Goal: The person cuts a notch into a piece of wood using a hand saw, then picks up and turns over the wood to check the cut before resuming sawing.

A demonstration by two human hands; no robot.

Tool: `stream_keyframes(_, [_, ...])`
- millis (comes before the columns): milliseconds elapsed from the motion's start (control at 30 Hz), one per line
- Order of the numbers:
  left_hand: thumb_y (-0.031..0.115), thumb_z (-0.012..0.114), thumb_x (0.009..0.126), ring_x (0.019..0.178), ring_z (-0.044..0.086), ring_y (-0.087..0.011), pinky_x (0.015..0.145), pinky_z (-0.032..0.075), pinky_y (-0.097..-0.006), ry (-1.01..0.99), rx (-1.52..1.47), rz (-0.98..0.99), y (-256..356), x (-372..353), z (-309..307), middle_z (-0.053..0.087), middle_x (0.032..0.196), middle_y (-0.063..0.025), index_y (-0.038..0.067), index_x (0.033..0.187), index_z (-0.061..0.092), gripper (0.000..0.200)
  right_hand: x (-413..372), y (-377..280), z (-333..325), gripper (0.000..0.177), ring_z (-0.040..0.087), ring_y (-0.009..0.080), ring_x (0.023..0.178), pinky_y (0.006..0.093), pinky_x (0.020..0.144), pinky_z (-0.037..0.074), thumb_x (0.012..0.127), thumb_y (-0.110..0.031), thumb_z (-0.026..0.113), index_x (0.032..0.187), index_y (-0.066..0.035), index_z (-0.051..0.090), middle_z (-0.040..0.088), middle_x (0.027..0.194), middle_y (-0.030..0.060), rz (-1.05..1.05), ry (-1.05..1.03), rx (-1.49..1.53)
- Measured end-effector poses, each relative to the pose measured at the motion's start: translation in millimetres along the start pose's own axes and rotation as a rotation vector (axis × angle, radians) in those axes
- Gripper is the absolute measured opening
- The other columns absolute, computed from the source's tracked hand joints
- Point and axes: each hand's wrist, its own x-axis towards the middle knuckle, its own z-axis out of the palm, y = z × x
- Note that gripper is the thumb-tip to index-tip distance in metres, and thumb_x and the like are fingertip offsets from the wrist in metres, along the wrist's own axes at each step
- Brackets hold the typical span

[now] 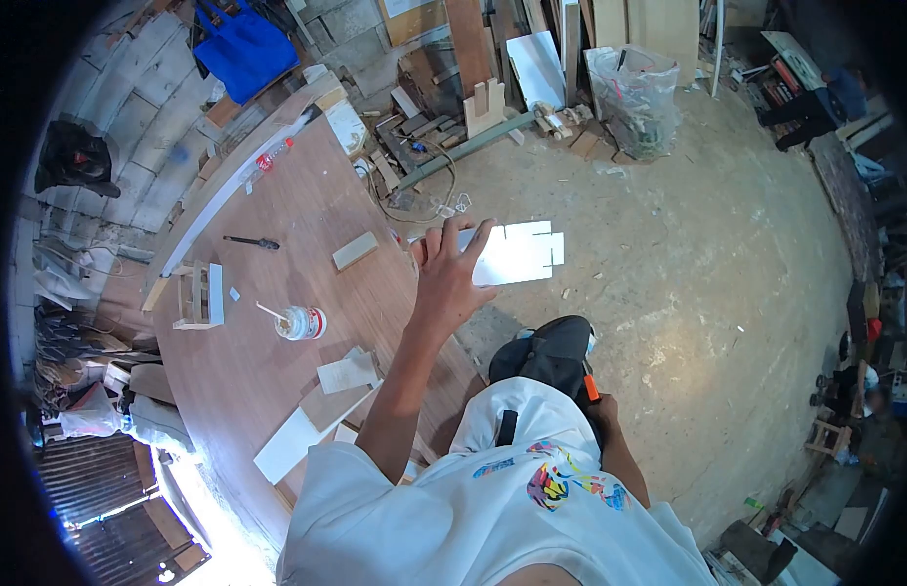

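My left hand (448, 264) is closed on the edge of a flat white notched panel (520, 254), held out past the table's edge above the floor. Slots and tabs show along the panel's far end. Low by my right hip, my right hand (604, 412) is closed around an orange object (592, 389); its kind is hard to tell, and my fingers are partly hidden. Nearest to my left hand on the wooden table (277, 381) lies a small wooden block (355, 251).
On the table are a jar with a stick (302, 323), a dark slim tool (251, 242), a small wooden frame (195, 295), white boards (295, 441) and a plastic bottle (275, 154). Wood scraps and a clear bag (641, 103) stand by the wall. A person (829, 103) bends at far right.
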Motion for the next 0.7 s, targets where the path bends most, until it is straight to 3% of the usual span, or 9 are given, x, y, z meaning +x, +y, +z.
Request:
stream_keyframes(567, [0.014, 0.076, 0.052, 0.119, 0.036, -0.0314, 0.11, 0.023, -0.0462, 0.001, -0.059, -0.054, -8, -6, 3, 0.043, 0.123, -0.0066, 0.02, 0.132, 0.051, 0.084, -1, -2, 1, 0.033, 0.066, 0.0395, 0.084, 0.0437, 0.073, 0.053, 0.06, -0.013, 0.065, 0.089, 0.003, 0.067, 0.066, 0.086, 0.0267, -0.018, 0.011, 0.001])
stream_keyframes(700, [0.014, 0.076, 0.051, 0.117, 0.037, -0.0319, 0.107, 0.026, -0.0463, 0.002, -0.064, -0.066, -20, -10, 10, 0.043, 0.122, -0.007, 0.019, 0.131, 0.051, 0.083, -4, -5, -1, 0.031, 0.066, 0.0397, 0.084, 0.0441, 0.073, 0.053, 0.06, -0.012, 0.064, 0.087, 0.003, 0.067, 0.066, 0.085, 0.0267, -0.013, 0.009, 0.019])
